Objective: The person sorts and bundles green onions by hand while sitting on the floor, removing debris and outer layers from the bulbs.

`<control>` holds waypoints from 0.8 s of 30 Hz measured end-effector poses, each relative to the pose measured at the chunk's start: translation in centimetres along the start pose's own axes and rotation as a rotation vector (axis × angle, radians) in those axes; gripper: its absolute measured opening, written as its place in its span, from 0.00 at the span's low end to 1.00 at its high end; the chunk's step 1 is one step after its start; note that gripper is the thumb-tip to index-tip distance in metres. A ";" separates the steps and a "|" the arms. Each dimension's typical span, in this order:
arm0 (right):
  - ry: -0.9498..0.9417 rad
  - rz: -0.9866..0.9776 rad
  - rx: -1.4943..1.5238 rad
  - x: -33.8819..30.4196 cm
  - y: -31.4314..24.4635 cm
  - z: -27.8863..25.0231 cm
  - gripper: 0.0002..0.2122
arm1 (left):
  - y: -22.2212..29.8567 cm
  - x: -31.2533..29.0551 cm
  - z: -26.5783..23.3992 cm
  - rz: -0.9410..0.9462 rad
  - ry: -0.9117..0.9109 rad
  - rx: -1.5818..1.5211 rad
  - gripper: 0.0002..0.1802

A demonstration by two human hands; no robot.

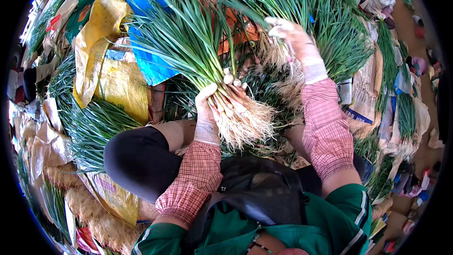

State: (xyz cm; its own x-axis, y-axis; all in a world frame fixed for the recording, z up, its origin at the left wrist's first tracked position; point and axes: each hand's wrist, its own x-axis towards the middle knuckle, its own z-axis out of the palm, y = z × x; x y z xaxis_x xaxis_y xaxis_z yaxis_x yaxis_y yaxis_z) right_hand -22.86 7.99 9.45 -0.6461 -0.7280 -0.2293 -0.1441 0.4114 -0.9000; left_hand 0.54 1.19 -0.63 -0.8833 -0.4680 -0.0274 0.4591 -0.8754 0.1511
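Left hand (pixel 206 108) clamps 1 bulbed green bunch (pixel 203 61), stringy roots (pixel 245 123) rightward; right hand (pixel 293 38) blurred, grip unclear, slender leaves (pixel 332 19) beside it.

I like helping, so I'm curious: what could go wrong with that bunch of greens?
I see no tie around the bunch of greens, only the left hand gripping it, so some stalks might slip out. Its long, stringy roots could tangle. The leaves fan out over the blue sheet, so they may bend or catch there.
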 end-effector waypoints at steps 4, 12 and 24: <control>-0.281 -0.118 0.177 1.1 4.9 3.1 0.20 | 0.0 -0.3 -0.6 0.042 0.039 -0.050 0.26; -0.263 -0.317 -0.090 -5.1 6.9 8.6 0.27 | -0.2 -0.8 -1.9 0.034 0.004 -0.108 0.27; -0.437 -0.257 -0.814 -3.9 12.1 5.8 0.14 | 0.1 -0.8 -0.7 -0.073 0.062 -0.111 0.24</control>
State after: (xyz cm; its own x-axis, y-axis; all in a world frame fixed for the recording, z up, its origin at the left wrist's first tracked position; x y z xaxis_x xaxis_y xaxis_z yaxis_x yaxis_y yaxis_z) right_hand -17.75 12.68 -2.66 -0.2088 -0.9217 -0.3271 -0.8254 0.3454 -0.4465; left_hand 1.36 1.39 -1.32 -0.9090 -0.4057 -0.0958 0.4041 -0.9140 0.0367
